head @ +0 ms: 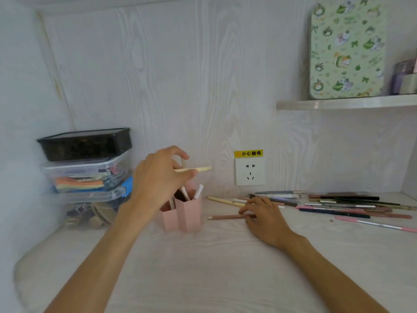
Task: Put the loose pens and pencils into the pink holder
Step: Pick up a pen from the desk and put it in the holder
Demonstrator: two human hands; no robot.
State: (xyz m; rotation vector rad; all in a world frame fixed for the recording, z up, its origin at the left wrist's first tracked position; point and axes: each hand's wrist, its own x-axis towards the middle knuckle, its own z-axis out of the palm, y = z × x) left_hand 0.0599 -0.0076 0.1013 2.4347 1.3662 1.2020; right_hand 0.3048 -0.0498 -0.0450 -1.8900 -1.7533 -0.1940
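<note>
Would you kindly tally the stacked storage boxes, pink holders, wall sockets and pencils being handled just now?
Storage boxes: 3
Pink holder: 1
Wall socket: 1
Cream pencil, in left hand: 1
Brown pencil, under right hand: 1
Total: 7

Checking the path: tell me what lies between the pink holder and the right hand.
Bare desk separates pink holder and right hand; only the brown pencil pokes into it.
</note>
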